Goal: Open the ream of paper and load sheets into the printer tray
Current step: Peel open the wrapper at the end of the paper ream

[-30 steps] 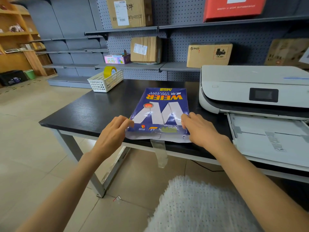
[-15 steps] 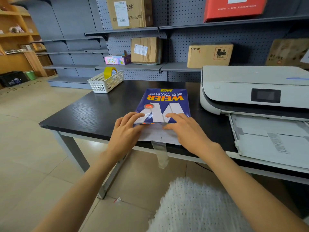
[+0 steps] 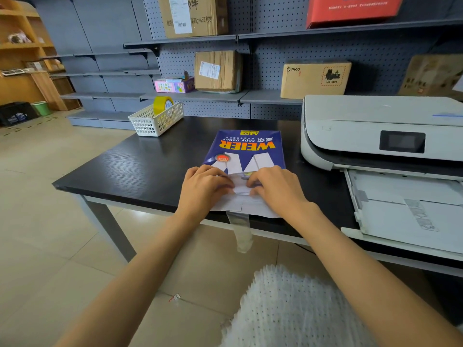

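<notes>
A white basket (image 3: 157, 120) sits at the far left of the black bench (image 3: 125, 169), with a yellow roll of tape (image 3: 162, 105) standing inside it. Behind it, on the grey shelf (image 3: 200, 95) against the wall, are a pink box (image 3: 174, 84) and a taped cardboard box (image 3: 216, 70).

The ream of paper (image 3: 246, 151) lies flat on the bench in front of me, near the front edge, its long axis running away from me toward the shelf. Its printed title is at the far end and reads upside down from where I stand. The near end is the opened one: the blue wrapper is peeled back there and white paper (image 3: 246, 205) shows, reaching almost to the bench edge. A strip of clear tape (image 3: 240, 231) hangs from that end, down over the edge.

My left hand (image 3: 203, 187) and my right hand (image 3: 276, 187) are both on the opened end, just beside each other, fingers curled and pinching the loose wrapper where it meets the white paper.

To the right, well apart from the ream, stands the printer (image 3: 380, 132), with another cardboard box (image 3: 314, 78) on the shelf behind it. Its tray (image 3: 390, 216) is pulled out toward me past the bench edge, holding white sheets.
</notes>
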### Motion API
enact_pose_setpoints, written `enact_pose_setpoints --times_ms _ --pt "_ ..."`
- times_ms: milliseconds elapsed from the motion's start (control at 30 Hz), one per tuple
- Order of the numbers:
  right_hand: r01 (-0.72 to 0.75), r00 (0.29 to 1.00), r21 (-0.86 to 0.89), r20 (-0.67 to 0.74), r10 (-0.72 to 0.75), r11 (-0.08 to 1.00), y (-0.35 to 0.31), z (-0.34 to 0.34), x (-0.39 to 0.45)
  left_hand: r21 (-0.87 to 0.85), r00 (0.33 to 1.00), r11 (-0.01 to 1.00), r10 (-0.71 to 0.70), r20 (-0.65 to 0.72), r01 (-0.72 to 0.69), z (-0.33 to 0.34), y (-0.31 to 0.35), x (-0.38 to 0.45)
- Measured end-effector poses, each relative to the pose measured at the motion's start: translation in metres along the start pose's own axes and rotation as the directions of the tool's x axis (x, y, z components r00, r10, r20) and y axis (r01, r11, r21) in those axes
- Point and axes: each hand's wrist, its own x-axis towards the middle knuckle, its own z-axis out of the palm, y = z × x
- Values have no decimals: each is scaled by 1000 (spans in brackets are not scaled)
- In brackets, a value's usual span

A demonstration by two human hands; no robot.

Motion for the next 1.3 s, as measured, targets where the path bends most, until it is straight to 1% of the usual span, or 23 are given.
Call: enact_pose_setpoints --times_ms 167,300,600,700,833,967,1033,1100,1300 --pt "-22 1000 58 2 22 998 3 -3 4 -19 999 1000 -9 42 10 0 -4 7" --pt "-36 999 101 5 36 994 4 -5 6 -48 999 999 -2 35 3 -1 -4 10" --pt "-25 1000 113 -4 25 993 6 -4 9 -88 998 996 2 66 4 -2 -6 13" --pt "-1 1000 95 -11 2 995 6 -4 7 -91 998 996 11 62 -5 -2 -7 13" --pt "34 999 30 -41 -33 999 8 1 4 -89 999 996 25 39 -21 -2 -6 11" --pt "96 990 -75 -95 -103 993 6 8 -4 -98 1000 995 20 23 -17 -2 -4 9" --pt "101 982 -113 -150 -117 989 4 12 -7 -102 1000 994 27 13 -26 -3 -3 8" --pt "92 974 -118 -196 -114 989 3 15 -8 -87 999 995 52 10 -51 -3 -2 5" --pt "117 960 -128 -241 -145 985 5 21 -12 -59 996 994 86 -40 -88 -1 2 -3"
